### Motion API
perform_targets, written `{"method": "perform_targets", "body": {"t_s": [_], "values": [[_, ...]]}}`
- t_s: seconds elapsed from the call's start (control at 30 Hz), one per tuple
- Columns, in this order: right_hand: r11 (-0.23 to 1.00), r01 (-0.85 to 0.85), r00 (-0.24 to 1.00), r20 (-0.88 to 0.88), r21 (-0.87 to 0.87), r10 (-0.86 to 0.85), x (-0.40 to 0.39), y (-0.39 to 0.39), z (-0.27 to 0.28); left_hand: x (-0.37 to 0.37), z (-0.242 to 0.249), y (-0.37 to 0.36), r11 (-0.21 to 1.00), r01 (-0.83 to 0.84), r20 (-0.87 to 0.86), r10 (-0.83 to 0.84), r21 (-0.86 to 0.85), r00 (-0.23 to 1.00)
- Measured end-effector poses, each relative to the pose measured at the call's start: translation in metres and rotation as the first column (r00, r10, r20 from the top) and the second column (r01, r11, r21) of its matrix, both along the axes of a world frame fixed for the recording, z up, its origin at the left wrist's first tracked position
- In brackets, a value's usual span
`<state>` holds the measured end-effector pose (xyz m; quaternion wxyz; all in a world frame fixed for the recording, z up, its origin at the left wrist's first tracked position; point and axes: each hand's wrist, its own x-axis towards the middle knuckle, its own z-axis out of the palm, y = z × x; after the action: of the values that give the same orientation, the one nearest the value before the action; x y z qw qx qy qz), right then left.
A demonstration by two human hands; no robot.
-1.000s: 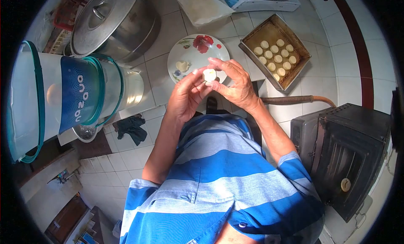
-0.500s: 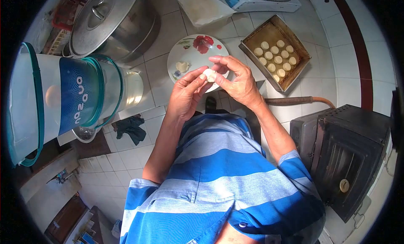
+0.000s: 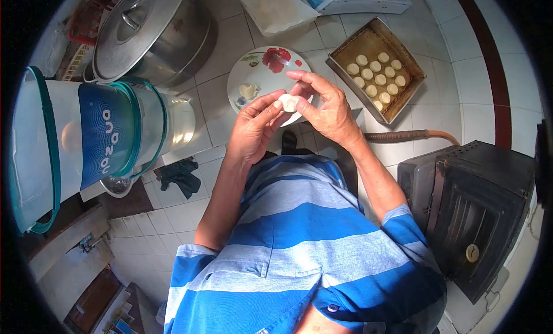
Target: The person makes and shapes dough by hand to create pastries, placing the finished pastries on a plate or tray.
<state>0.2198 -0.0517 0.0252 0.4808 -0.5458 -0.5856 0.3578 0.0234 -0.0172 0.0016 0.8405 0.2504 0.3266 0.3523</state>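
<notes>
A small white piece of dough [image 3: 289, 103] is held up between both hands, over the near side of a floral plate [image 3: 239, 69]. My left hand [image 3: 256, 123] pinches it between thumb and fingers. On its other side, the thumb of my right hand [image 3: 329, 112] presses against the dough while the fingers curve above it. Another lump of dough [image 3: 249, 91] lies on the plate, left of centre. To the right, a square metal baking tin [image 3: 403, 106] holds several round pale dough pieces [image 3: 380, 79] in rows.
A large lidded pot [image 3: 190, 46] stands at back left, beside clear buckets with teal rims [image 3: 138, 126]. A black oven [image 3: 478, 213] is at right, with a brown hose [image 3: 397, 137] near it. Behind the plate lies a pale sheet or bag [image 3: 273, 11].
The dough shows a little more between the fingers and has a slightly different shape. My right fingers have shifted slightly; both hands stay in nearly the same place.
</notes>
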Motion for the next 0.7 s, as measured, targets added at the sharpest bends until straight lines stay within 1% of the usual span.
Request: {"method": "perform_targets", "body": {"t_s": [0.03,0.07,0.1,0.13,0.17,0.23,0.27,0.33,0.37,0.43,0.53,0.57,0.63,0.67,0.7], "values": [[1.0,-0.002,1.0,0.013,0.024,0.001,0.0,0.0,-0.001,0.0,-0.001,0.001,1.0,0.0,0.0,0.0,0.001,1.0],[1.0,-0.002,1.0,0.013,0.025,0.002,0.001,0.001,0.001,-0.001,-0.003,0.001,1.0,0.005,0.042,-0.004,-0.021,0.999],[0.998,-0.025,0.999,0.047,0.062,0.022,0.003,0.001,0.005,-0.002,-0.004,0.002,0.999,0.011,0.084,-0.007,-0.042,0.996],[0.994,-0.049,0.996,0.082,0.095,0.041,0.003,0.0,0.006,-0.004,-0.003,0.002,0.999,0.01,0.083,-0.007,-0.043,0.997],[0.994,-0.048,0.996,0.082,0.094,0.04,0.003,0.0,0.004,-0.006,-0.003,0.003,0.998,0.043,0.055,-0.04,-0.044,0.998],[0.998,-0.058,0.997,-0.052,0.026,0.059,0.005,0.0,-0.004,-0.006,-0.003,0.003,0.996,0.079,0.028,-0.078,-0.046,0.997],[0.998,-0.057,0.997,-0.052,0.026,0.059,0.006,-0.001,-0.004,-0.006,-0.003,0.003,0.996,0.081,0.027,-0.08,-0.04,0.996],[0.997,-0.065,0.994,-0.089,-0.031,0.062,0.006,-0.001,-0.003,-0.006,-0.003,0.004,0.996,0.079,0.024,-0.078,-0.033,0.997],[0.997,-0.066,0.994,-0.09,-0.031,0.063,0.005,0.0,-0.002,-0.005,-0.003,0.003,0.998,0.06,0.044,-0.059,-0.035,0.997],[0.999,-0.024,1.0,-0.014,0.028,0.025,0.003,-0.001,0.002,-0.003,-0.004,0.001,0.998,0.045,0.065,-0.042,-0.039,0.997],[0.999,-0.008,1.0,-0.016,0.045,0.009,0.003,-0.001,-0.004,-0.003,-0.003,0.001,0.998,0.037,0.06,-0.034,-0.044,0.998],[0.999,-0.008,1.0,-0.016,0.047,0.009,0.004,0.0,-0.001,-0.003,-0.004,0.001,0.998,0.018,0.082,-0.013,-0.057,0.997],[0.956,-0.051,0.976,0.216,0.289,-0.013,0.006,-0.001,0.006,-0.004,-0.003,0.0,0.997,-0.001,0.104,0.008,-0.072,0.995],[0.956,-0.051,0.976,0.215,0.289,-0.013,0.008,-0.002,0.004,-0.003,0.0,0.0,0.998,-0.003,0.129,0.012,-0.069,0.992],[0.939,-0.085,0.943,0.33,0.334,-0.032,0.009,-0.005,0.001,-0.003,0.001,0.0,0.998,-0.004,0.154,0.014,-0.067,0.988]]}}
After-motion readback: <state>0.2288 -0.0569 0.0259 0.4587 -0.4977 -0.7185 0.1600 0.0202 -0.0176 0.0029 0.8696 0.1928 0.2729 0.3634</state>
